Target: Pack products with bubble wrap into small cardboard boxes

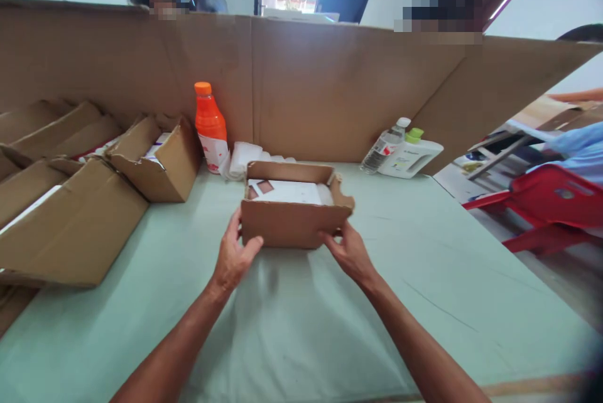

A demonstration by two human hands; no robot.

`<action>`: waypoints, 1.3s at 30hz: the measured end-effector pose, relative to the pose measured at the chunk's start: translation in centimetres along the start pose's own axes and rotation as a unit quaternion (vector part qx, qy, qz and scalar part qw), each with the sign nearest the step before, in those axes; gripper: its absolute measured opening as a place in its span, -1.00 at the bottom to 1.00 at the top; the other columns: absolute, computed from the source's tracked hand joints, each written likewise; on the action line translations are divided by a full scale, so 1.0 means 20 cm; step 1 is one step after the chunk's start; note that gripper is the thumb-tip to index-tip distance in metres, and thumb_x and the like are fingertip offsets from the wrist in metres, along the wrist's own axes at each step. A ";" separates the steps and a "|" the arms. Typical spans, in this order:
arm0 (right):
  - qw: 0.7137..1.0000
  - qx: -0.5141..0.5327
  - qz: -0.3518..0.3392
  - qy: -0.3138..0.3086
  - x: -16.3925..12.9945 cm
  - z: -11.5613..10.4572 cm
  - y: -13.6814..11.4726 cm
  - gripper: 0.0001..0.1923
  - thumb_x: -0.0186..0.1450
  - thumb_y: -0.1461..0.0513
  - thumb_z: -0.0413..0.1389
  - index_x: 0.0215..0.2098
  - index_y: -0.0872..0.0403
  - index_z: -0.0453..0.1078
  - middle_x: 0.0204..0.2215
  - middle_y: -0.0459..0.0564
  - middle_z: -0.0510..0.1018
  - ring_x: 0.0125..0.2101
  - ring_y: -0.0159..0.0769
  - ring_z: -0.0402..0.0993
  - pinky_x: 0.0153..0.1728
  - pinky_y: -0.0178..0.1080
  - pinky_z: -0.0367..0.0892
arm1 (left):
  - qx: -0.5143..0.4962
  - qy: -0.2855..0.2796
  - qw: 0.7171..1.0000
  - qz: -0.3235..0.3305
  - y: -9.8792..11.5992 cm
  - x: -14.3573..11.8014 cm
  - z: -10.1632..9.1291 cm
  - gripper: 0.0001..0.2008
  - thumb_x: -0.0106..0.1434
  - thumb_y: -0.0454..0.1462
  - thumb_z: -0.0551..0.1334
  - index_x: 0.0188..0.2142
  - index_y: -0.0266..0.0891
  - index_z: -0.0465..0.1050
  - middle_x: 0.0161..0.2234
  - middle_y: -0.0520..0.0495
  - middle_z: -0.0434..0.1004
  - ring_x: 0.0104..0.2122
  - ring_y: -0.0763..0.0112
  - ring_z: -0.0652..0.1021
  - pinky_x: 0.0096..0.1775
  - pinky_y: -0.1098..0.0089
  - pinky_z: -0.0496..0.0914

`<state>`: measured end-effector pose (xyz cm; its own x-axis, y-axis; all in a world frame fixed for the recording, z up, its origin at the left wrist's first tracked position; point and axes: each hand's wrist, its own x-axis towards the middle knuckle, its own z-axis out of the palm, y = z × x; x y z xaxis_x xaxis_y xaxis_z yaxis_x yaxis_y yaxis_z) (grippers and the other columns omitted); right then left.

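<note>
In the middle of the table sits an open-topped cardboard box [292, 225], with a white carton [296, 193] and some whitish material inside it. My left hand [234, 252] grips its near left corner, thumb on the front face and fingers around the side. At the near right corner my right hand [347, 248] holds the box in the same manner, thumb on the front. The fingers behind both sides are partly hidden. Just behind the box lies a white rolled-up wrap [245, 159], next to an orange bottle [210, 127] with a white label.
Several open cardboard boxes [70, 221] crowd the left side. A clear plastic bottle [384, 147] leans by a white jug with a green cap [409, 155] at the back right. A tall cardboard partition [325, 89] closes off the back. A red chair [556, 202] stands beyond the right edge.
</note>
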<state>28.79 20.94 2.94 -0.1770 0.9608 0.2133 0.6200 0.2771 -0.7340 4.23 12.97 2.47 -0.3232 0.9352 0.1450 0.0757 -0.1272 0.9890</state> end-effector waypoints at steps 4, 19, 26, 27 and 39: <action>0.997 -0.044 -0.001 0.061 -0.42 -0.12 0.05 -0.70 0.31 0.02 0.14 -0.20 0.08 0.39 -0.39 0.08 0.58 -0.48 -0.16 0.48 -0.50 -0.15 0.41 | 0.010 -0.056 0.998 -0.033 -0.01 -0.31 0.00 -0.31 0.22 -0.21 0.27 0.33 -0.20 0.17 0.23 -0.24 0.40 0.19 0.11 0.45 0.21 0.15 0.35; 0.952 0.145 -0.189 -0.190 -0.30 0.02 0.07 0.46 0.00 -0.33 0.29 0.51 0.02 -0.48 0.49 0.25 -0.26 0.45 0.15 -0.24 0.41 0.15 -0.09 | 0.078 0.142 0.981 -0.111 -0.01 -0.45 -0.39 -0.33 0.07 0.03 0.42 0.14 -0.13 0.42 0.04 -0.10 0.55 -0.06 0.18 0.59 0.14 0.10 0.43; 0.965 0.136 -0.193 -0.118 -0.36 0.04 0.15 0.57 -0.06 -0.17 0.45 0.50 0.05 -0.55 0.47 0.28 -0.18 0.45 0.12 -0.18 0.42 0.09 -0.13 | 0.113 0.143 0.977 -0.113 -0.08 -0.38 -0.23 -0.33 0.02 0.08 0.43 0.10 -0.08 0.47 -0.01 -0.06 0.58 -0.03 0.08 0.58 0.20 0.00 0.35; 0.971 0.140 -0.176 -0.084 -0.38 0.00 0.19 0.51 -0.01 -0.14 0.44 0.50 0.06 -0.52 0.47 0.28 -0.15 0.44 0.10 -0.15 0.42 0.09 -0.11 | 0.113 0.120 0.979 -0.118 -0.08 -0.36 -0.15 -0.31 0.01 0.10 0.42 0.10 -0.10 0.46 -0.02 -0.09 0.58 -0.05 0.05 0.59 0.17 -0.03 0.37; 0.937 0.053 0.007 0.344 -0.32 -0.92 1.01 0.22 0.02 -0.08 0.40 0.45 -0.01 -0.17 0.29 0.20 0.28 0.20 0.02 0.34 0.19 0.11 0.30 | 0.209 -0.196 0.957 0.038 -0.28 -0.34 0.60 -0.43 0.31 -0.14 0.19 0.29 -0.16 0.27 0.28 -0.30 0.34 0.20 -0.02 0.45 -0.08 0.08 0.55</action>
<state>56.51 20.36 -1.49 0.3885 0.7456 0.5415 0.5329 0.2976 -0.7921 17.30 11.32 -4.49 0.0718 0.9911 0.1122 0.4826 -0.1329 0.8657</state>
